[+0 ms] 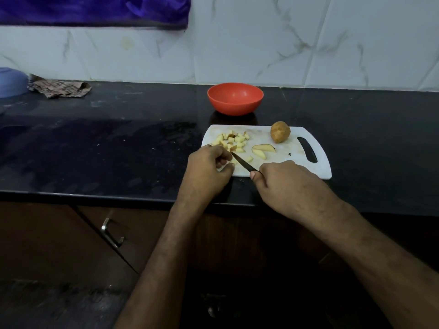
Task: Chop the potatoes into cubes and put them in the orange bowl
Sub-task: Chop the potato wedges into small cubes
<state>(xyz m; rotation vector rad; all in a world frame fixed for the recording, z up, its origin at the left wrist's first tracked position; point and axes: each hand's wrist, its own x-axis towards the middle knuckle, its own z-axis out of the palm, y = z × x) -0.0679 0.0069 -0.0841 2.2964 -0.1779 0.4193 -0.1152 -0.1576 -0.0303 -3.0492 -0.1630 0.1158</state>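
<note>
A white cutting board [294, 160] lies on the black counter. A pile of potato cubes [231, 140] sits at its back left, two potato wedges [261, 150] in the middle, and a whole potato [280, 131] at the back right. My right hand [280, 176] grips a dark knife [244, 163], its tip pointing left toward the cubes. My left hand [209, 167] has curled fingers at the board's left edge, pinching a small potato piece next to the blade. The orange bowl [235, 98] stands empty behind the board.
The black counter [118, 150] stretches left, with a crumpled checked cloth [59, 87] and a blue bowl [10, 81] at the far left by the tiled wall. A cabinet door with a metal handle [111, 232] hangs below the counter's front edge.
</note>
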